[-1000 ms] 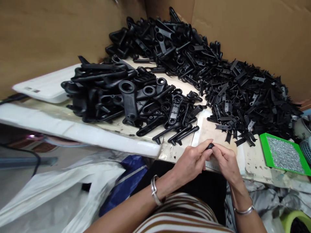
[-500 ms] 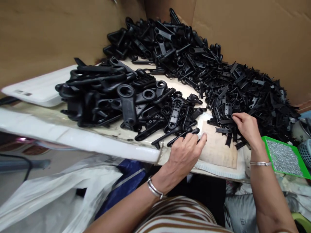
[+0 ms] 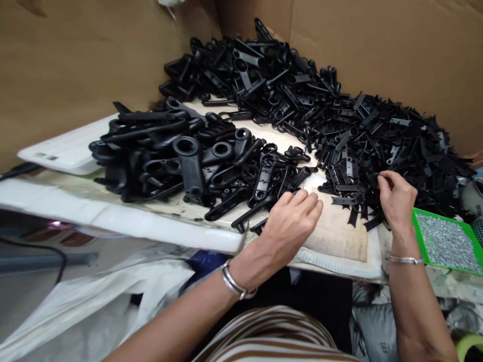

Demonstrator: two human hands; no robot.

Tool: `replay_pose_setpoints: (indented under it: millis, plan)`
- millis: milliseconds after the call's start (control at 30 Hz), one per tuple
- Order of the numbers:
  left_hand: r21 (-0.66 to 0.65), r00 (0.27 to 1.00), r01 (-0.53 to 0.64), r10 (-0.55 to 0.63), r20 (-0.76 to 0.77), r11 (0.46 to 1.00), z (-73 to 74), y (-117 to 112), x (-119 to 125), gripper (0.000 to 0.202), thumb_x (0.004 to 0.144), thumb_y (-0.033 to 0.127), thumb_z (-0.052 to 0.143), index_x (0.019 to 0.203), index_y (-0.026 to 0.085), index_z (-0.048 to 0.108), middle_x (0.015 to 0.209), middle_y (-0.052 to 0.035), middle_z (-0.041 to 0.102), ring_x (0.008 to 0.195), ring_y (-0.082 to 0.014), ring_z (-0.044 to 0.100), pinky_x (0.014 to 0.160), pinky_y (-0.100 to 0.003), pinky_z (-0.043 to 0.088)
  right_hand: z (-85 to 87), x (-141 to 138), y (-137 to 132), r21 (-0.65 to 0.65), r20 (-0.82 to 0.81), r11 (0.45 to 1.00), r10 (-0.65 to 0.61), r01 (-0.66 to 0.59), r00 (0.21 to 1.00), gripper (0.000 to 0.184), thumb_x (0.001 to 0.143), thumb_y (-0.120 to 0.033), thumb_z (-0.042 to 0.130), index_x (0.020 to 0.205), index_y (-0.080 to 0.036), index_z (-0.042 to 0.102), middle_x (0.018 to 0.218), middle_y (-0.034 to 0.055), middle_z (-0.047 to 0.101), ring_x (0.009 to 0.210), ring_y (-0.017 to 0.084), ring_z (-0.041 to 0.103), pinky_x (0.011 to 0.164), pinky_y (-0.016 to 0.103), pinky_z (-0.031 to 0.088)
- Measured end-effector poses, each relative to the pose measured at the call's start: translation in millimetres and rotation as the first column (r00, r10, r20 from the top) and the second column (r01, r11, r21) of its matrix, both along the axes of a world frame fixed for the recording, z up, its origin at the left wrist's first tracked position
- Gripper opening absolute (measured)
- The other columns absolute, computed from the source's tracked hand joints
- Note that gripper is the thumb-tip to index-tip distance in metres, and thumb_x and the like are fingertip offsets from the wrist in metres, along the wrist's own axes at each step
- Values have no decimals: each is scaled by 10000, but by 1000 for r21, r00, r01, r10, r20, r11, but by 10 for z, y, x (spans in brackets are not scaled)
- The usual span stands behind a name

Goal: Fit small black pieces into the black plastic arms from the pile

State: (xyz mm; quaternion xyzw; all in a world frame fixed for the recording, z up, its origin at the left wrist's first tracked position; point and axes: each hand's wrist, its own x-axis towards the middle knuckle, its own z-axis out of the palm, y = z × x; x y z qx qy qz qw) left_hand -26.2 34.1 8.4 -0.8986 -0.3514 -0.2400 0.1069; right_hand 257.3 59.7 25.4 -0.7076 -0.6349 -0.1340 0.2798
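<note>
My left hand (image 3: pixel 292 218) reaches over the front right end of a heap of black plastic crank-like parts (image 3: pixel 190 161) with round holes at their ends. Its fingers are bent down and closed, and they hide what is under them. To the right, my right hand (image 3: pixel 398 201) is at the front of a pile of small black plastic pieces (image 3: pixel 411 136), some with forked ends. Thumb and forefinger meet in a pinch beside the pile; what lies between them is too dark and small to make out.
A green tray (image 3: pixel 418 236) of small shiny metal pieces stands right of my right hand. Brown cardboard (image 3: pixel 377 45) walls the table's back. A worn tan sheet (image 3: pixel 334 234) lies between my hands. At left is a white plastic lid-like panel (image 3: pixel 68 146); white foam (image 3: pixel 151 226) edges the table.
My right hand has moved right along the front of the small pieces. My left hand's fingers have drawn closer together and curled over the parts. The view has shifted slightly.
</note>
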Motion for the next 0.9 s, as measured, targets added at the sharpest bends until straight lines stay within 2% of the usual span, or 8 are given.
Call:
replay_pose_setpoints:
  millis: [100, 200, 333, 500, 667, 800, 867, 900]
  plan:
    - [-41, 987, 73, -78, -139, 996, 186, 220, 130, 108, 906, 62, 550, 882, 108, 644, 941, -79, 669, 879, -211, 552, 709, -327, 367, -73, -72, -420, -30, -91, 989, 141, -144, 986, 180, 922, -285, 566, 1011, -187, 688, 823, 42, 731, 713, 191, 695, 694, 302, 540]
    - [-9, 952, 151, -148, -268, 988, 256, 534, 368, 129, 912, 53, 526, 893, 88, 649, 952, -111, 671, 954, -239, 549, 749, -342, 353, -222, -263, -809, -62, 64, 937, 348, -344, 935, 174, 948, -218, 528, 1045, -176, 666, 1000, 89, 720, 906, 211, 678, 835, 333, 538]
    - [13, 910, 262, -242, -338, 965, 137, 950, 715, 163, 931, 81, 504, 962, 83, 664, 954, -127, 682, 948, -241, 556, 751, -349, 337, -401, -466, -1101, -197, 192, 908, 406, -370, 894, 190, 946, -181, 529, 1100, -165, 639, 980, 106, 664, 898, 227, 615, 802, 354, 533]
    - [10, 877, 317, -289, -384, 948, -6, 1223, 879, 169, 921, 100, 533, 883, 124, 696, 924, -103, 689, 938, -221, 562, 776, -341, 340, -379, -480, -1163, -322, 113, 862, 446, -392, 888, 219, 943, -146, 518, 1146, -182, 592, 1178, 118, 602, 1042, 242, 577, 863, 370, 531]
    - [39, 870, 335, -294, -396, 941, 148, 1248, 796, 191, 930, 83, 486, 904, 116, 673, 987, -117, 673, 1025, -246, 563, 909, -382, 365, -263, -463, -1113, -465, 15, 783, 474, -413, 881, 199, 938, -116, 504, 1094, -196, 598, 1065, 82, 624, 984, 238, 597, 869, 411, 540]
    - [-13, 944, 226, -222, -245, 974, 387, 1021, 635, 249, 920, 18, 403, 1005, 75, 630, 921, -135, 669, 917, -224, 614, 942, -399, 407, -287, -405, -1135, -285, -190, 861, 380, -421, 905, 260, 939, -149, 526, 1185, -195, 596, 1137, 99, 615, 1027, 217, 617, 903, 375, 544]
    - [-198, 980, 146, -169, -107, 969, 430, 826, 549, 348, 886, -28, 367, 1144, 77, 576, 914, -120, 664, 799, -198, 625, 797, -338, 464, -332, -357, -1157, -153, -344, 908, 320, -389, 883, 254, 927, -181, 561, 1171, -205, 625, 1163, 93, 618, 984, 188, 633, 883, 335, 558]
    - [-317, 988, 139, -151, -15, 938, 418, 723, 514, 394, 881, -24, 365, 1214, 90, 542, 930, -112, 665, 766, -187, 626, 741, -313, 471, -357, -336, -1163, -101, -423, 926, 292, -365, 858, 245, 915, -202, 584, 1153, -211, 643, 1160, 87, 622, 946, 174, 638, 851, 316, 570]
